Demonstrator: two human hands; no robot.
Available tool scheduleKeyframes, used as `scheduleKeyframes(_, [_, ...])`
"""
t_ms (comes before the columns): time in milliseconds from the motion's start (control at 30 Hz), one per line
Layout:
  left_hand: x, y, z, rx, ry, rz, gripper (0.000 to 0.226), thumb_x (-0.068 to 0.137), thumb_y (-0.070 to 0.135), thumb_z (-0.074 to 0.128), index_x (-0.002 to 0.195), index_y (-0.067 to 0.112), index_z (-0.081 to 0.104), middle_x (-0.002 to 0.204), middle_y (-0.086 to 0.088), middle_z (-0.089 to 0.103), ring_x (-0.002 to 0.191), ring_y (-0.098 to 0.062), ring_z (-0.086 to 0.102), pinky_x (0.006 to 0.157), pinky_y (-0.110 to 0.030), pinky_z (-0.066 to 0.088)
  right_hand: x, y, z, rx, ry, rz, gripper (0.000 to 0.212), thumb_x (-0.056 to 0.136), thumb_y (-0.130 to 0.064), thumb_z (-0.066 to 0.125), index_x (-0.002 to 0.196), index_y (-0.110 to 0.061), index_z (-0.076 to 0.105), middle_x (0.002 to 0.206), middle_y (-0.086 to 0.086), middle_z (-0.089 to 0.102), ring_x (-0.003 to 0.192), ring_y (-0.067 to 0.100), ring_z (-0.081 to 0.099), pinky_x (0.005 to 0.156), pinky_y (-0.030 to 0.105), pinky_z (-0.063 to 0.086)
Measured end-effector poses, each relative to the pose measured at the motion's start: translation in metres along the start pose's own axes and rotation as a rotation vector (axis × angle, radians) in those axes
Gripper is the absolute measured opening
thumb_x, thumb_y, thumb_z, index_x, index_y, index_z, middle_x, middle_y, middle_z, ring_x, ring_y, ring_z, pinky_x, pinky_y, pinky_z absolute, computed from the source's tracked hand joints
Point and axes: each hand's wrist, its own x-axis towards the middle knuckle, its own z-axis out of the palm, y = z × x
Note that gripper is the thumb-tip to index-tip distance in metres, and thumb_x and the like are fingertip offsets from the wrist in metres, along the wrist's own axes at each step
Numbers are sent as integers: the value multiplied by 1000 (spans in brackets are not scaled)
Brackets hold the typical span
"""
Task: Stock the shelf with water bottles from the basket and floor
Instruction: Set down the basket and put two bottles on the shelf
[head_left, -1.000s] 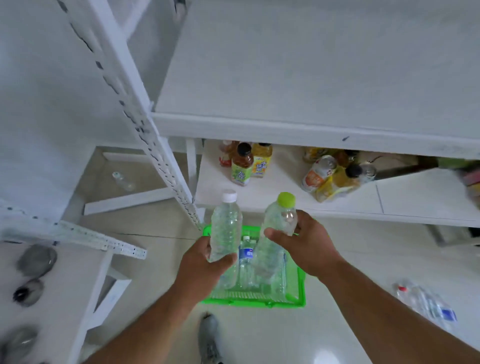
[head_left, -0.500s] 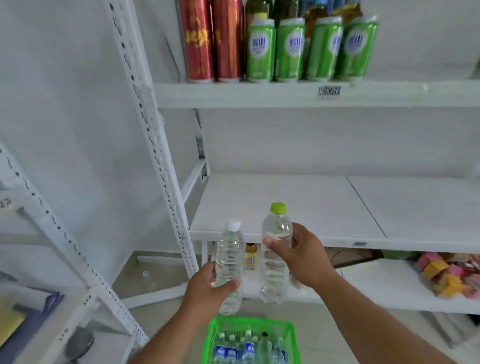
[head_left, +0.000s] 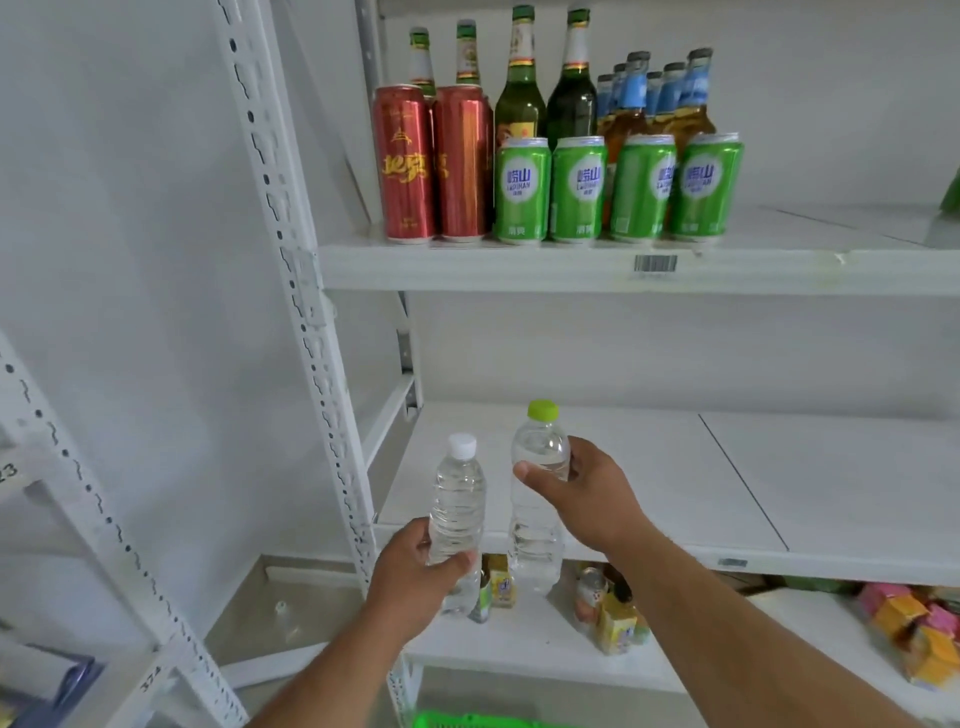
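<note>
So both hands are gripping a bottle each: the left hand (head_left: 415, 577) is wrapping round the white-capped bottle (head_left: 457, 514), the right hand (head_left: 587, 499) is curling round the green-capped bottle (head_left: 537, 488). Both bottles are standing upright, caps up. The bare middle shelf (head_left: 649, 467) is lying just beyond them, far side, and the right hand's bottle is sitting closer in over it. Nothing's blocking that shelf. Cans (head_left: 576, 187) are sitting on the shelf above, and the green basket (head_left: 467, 721) is peeking in near the bottom edge.
</note>
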Motion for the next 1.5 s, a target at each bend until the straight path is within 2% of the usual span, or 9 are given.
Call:
scheduleKeyframes(100, [40, -3, -4, -7, 1, -11, 34, 72, 33, 84, 101, 36, 65, 93, 25, 70, 85, 16, 61, 57, -4, 43, 37, 0, 12, 6, 10, 26, 49, 70, -63, 75, 107, -33, 65, 98, -17, 72, 91, 2, 68, 88, 37, 56])
scheduleKeyframes(200, [85, -10, -7, -10, -5, -33, 38, 71, 31, 84, 103, 33, 64, 99, 13, 70, 91, 5, 61, 65, -11, 42, 78, 0, 25, -20, 12, 47, 49, 70, -59, 78, 110, -32, 64, 99, -15, 72, 92, 5, 68, 88, 36, 56])
scheduleKeyframes(400, [164, -22, -15, 38, -6, -73, 36, 69, 31, 84, 99, 28, 64, 91, 14, 68, 77, 12, 58, 53, -5, 39, 145, 5, 52, -19, 36, 103, 46, 72, -49, 82, 109, -29, 65, 100, -12, 71, 92, 7, 67, 81, 28, 53])
scheduleKeyframes(633, [237, -27, -12, 110, 49, -92, 34, 64, 35, 84, 87, 21, 62, 94, -5, 68, 77, -10, 60, 66, -23, 47, 219, 26, 74, -39, 20, 141, 36, 71, -48, 82, 98, -42, 59, 98, -16, 65, 90, 4, 64, 78, 28, 51])
scheduleKeyframes(733, [267, -29, -7, 93, 69, -130, 36, 64, 37, 82, 92, 24, 62, 97, -1, 69, 89, -17, 65, 80, -36, 53, 253, 39, 83, -85, 2, 147, 47, 70, -54, 81, 109, -37, 60, 106, -14, 63, 97, 12, 63, 87, 35, 53])
scheduleKeyframes(833, [298, -32, -2, 50, 131, -144, 38, 62, 33, 82, 92, 16, 66, 97, -6, 71, 91, -24, 67, 81, -41, 55, 285, 48, 91, -86, -34, 163, 56, 70, -55, 81, 118, -33, 62, 110, -11, 64, 96, 11, 62, 78, 29, 50])
scheduleKeyframes(1033, [365, -33, 7, -33, 213, -124, 28, 64, 26, 85, 87, 22, 70, 84, 3, 74, 82, -15, 71, 74, -33, 55, 351, 58, 116, -196, -95, 111, 69, 71, -59, 77, 128, -25, 57, 113, -9, 62, 107, 17, 61, 85, 31, 48])
scheduleKeyframes(1200, [414, -37, 8, -7, 231, -106, 36, 68, 25, 83, 99, 12, 69, 93, -8, 73, 88, -28, 70, 82, -45, 56, 392, 60, 134, -283, -111, 78, 79, 74, -61, 74, 137, -18, 52, 131, 0, 60, 121, 22, 57, 102, 41, 47])
scheduleKeyframes(1500, [474, -52, 23, -9, 208, -71, 35, 70, 25, 83, 101, 20, 68, 92, 3, 72, 82, -17, 68, 74, -31, 55, 439, 71, 152, -376, -134, 105, 77, 78, -63, 69, 133, -11, 57, 129, 6, 63, 116, 24, 60, 98, 34, 49])
